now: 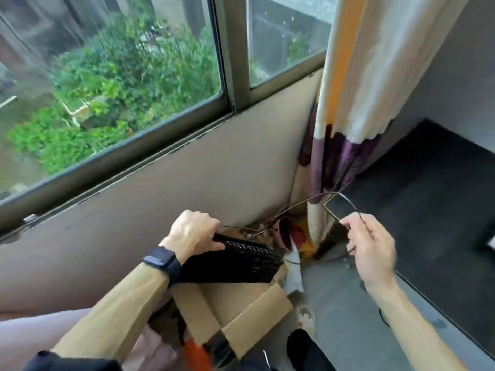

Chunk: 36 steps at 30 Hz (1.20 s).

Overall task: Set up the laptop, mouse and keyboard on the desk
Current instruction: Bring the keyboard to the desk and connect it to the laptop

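While the frame is motion-blurred, the following can be recorded.

Writing and brands: none legible; the key legends on the keyboard cannot be read, and the watch face is dark.

Keyboard (241, 259): one, black, raised on edge above an open cardboard box (235, 311), below the window sill.

Left hand (195, 231): closed around the keyboard's far end, fingers wrapped over the top edge, thumb on the key side.

Cable (302, 203): one thin dark cord, running from the keyboard end up and to the right in a loop, then bending sharply down into the other hand.

Right hand (372, 247): held apart from the keyboard, to its right; thumb and forefinger pinch the cable, the other fingers loosely curled.

Watch (162, 259): one, dark band, on the left wrist.

Sleeves: tan on the left forearm; the right forearm shows bare.

Laptop and mouse: cannot be made out in this view.

Desk (428, 210): one dark surface at right, beside the curtain.

Curtain (348, 103): one, cream with an orange stripe and purple hem, hanging into the corner.

Window (134, 76): two panes counted, greenery outside.

Floor items: mixed coloured objects by the box, too blurred to identify.
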Tool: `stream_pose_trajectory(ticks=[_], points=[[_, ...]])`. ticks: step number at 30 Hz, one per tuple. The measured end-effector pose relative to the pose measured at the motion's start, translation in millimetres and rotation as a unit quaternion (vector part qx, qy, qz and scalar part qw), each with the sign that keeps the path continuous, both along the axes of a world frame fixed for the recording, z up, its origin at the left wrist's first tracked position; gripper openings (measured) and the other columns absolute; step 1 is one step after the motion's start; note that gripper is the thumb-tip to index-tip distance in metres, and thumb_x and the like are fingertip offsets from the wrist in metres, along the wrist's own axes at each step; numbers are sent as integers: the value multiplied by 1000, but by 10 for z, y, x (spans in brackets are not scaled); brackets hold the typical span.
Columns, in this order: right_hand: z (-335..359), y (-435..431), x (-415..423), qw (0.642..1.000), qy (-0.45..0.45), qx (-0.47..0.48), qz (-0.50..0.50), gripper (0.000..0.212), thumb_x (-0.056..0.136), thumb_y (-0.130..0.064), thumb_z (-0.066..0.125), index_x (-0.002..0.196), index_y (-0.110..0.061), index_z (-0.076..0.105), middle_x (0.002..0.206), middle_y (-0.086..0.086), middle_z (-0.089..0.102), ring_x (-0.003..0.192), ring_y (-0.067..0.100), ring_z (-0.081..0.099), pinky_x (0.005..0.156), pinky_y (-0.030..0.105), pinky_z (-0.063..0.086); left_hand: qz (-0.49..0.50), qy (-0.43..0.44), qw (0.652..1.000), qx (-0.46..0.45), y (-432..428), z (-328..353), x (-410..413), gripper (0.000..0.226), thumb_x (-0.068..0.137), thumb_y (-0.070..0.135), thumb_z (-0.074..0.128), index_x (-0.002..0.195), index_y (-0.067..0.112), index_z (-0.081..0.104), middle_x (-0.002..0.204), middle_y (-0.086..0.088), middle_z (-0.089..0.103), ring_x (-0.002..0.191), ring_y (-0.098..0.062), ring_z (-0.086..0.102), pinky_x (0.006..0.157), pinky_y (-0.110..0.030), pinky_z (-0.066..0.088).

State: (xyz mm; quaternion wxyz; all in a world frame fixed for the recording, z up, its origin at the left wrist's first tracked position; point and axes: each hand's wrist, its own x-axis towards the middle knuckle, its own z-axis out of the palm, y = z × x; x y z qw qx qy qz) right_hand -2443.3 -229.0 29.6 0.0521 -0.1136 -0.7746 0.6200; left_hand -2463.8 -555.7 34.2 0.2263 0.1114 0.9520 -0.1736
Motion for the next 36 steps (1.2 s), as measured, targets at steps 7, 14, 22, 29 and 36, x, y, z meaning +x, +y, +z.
stream_pose_trajectory(ticks=[7, 14, 22, 29, 36], points=[[920, 1200, 88, 969, 109, -64, -213, 23, 92, -34, 52, 73, -27, 63, 52, -10, 37, 51, 12, 35, 49, 27, 32, -101, 81, 991, 30, 1149, 860, -348, 55, 82, 73, 48, 98, 23, 65, 96, 0, 70, 88, -27, 66, 65, -31, 42], [1268, 2697, 587, 916, 195, -49, -346, 24, 95, -35, 52, 74, -27, 62, 55, -5, 37, 53, 17, 30, 47, 33, 24, -190, 118, 970, 92, 2680, 1346, -734, 61, 71, 83, 48, 94, 30, 68, 81, 10, 64, 81, -20, 64, 62, -30, 45], [1110, 4317, 1234, 887, 190, 17, -420, 23, 96, -41, 54, 81, -27, 64, 63, -7, 43, 63, 17, 36, 59, 38, 29, -168, 25, 962, 212, 4520, 851, -801, 61, 67, 87, 52, 95, 35, 68, 80, 12, 61, 85, -14, 62, 68, -30, 45], [782, 4748, 1548, 898, 146, 58, -411, 23, 101, -31, 52, 82, -26, 64, 60, -11, 47, 62, 20, 36, 56, 41, 28, -92, -97, 957, 259, 5352, -102, -539, 65, 59, 88, 56, 90, 33, 70, 83, 15, 63, 83, -11, 62, 69, -28, 48], [446, 4849, 1474, 901, 78, 57, -424, 25, 102, -29, 52, 82, -25, 64, 57, -15, 47, 59, 15, 37, 60, 39, 30, -55, -189, 947, 256, 5545, -752, -554, 66, 57, 87, 57, 87, 31, 73, 82, 15, 70, 80, -5, 65, 77, -29, 55]])
